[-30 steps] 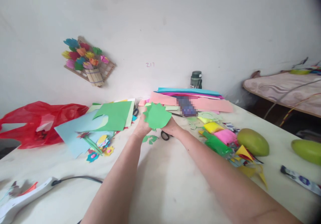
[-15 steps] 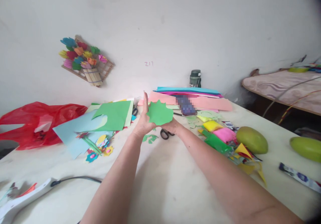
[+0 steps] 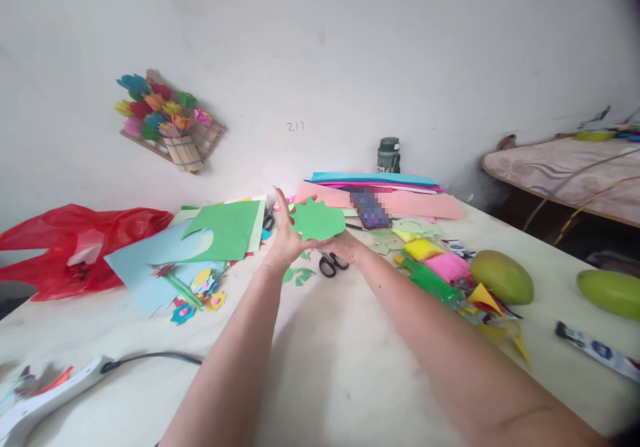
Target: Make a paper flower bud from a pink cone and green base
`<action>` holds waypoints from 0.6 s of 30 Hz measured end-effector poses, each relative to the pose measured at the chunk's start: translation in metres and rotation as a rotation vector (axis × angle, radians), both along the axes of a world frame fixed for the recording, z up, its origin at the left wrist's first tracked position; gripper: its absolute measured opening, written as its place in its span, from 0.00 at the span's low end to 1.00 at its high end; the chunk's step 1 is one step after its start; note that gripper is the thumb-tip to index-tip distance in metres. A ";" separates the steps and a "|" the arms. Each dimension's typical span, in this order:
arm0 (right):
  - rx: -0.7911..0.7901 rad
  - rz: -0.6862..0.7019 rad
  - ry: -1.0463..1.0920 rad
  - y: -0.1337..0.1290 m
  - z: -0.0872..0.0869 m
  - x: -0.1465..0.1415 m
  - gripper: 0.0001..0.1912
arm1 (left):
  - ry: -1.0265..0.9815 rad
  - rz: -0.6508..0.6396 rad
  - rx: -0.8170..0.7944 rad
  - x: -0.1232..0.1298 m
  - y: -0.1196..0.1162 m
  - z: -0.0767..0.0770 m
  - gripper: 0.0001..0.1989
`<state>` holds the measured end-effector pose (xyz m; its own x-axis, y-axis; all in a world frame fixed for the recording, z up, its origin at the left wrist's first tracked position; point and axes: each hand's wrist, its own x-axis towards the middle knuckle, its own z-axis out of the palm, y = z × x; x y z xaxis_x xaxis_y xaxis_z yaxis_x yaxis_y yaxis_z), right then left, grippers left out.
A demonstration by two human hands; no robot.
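A green paper cutout (image 3: 319,220) with a scalloped edge is held up between my two hands above the table. My left hand (image 3: 285,241) grips its left side, with the thumb pointing up and some fingertips showing behind the paper. At the lower right edge, my right hand (image 3: 346,245) holds the cutout; its fingers are mostly hidden beneath the paper. Black-handled scissors (image 3: 327,265) lie on the table just below my right hand. Beside them are small green paper scraps (image 3: 299,276).
Green and blue sheets (image 3: 225,227) and a red plastic bag (image 3: 80,247) lie left. At the back are stacked coloured papers (image 3: 420,205), a phone (image 3: 370,210) and a bottle (image 3: 389,155). Clay packets (image 3: 447,268), a mango (image 3: 501,277) and a glue tube (image 3: 597,350) are right.
The green cutout has tipped flatter and shifted slightly left. My left thumb has leaned left, and more of the scissors shows below my right hand.
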<state>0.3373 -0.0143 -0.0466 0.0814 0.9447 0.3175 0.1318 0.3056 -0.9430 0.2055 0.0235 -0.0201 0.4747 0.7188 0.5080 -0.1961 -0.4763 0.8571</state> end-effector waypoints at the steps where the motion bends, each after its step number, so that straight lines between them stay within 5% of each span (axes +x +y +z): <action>1: 0.002 0.017 0.011 0.000 0.001 0.001 0.09 | 0.017 0.014 -0.027 -0.003 0.003 -0.002 0.65; 10: -0.064 0.154 -0.074 -0.001 0.002 0.004 0.06 | 0.124 -0.097 -0.243 -0.009 0.012 -0.015 0.20; 14: -0.082 0.177 -0.081 -0.007 0.005 0.001 0.02 | 0.086 -0.159 -0.194 -0.005 0.011 -0.014 0.13; 18: 0.000 0.167 -0.033 -0.001 0.000 0.002 0.07 | -0.001 -0.017 -0.151 -0.003 0.013 -0.007 0.11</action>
<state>0.3396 -0.0152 -0.0465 -0.0875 0.9443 0.3171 0.1103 0.3256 -0.9391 0.2024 0.0361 -0.0271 0.4868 0.7788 0.3957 -0.2042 -0.3389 0.9184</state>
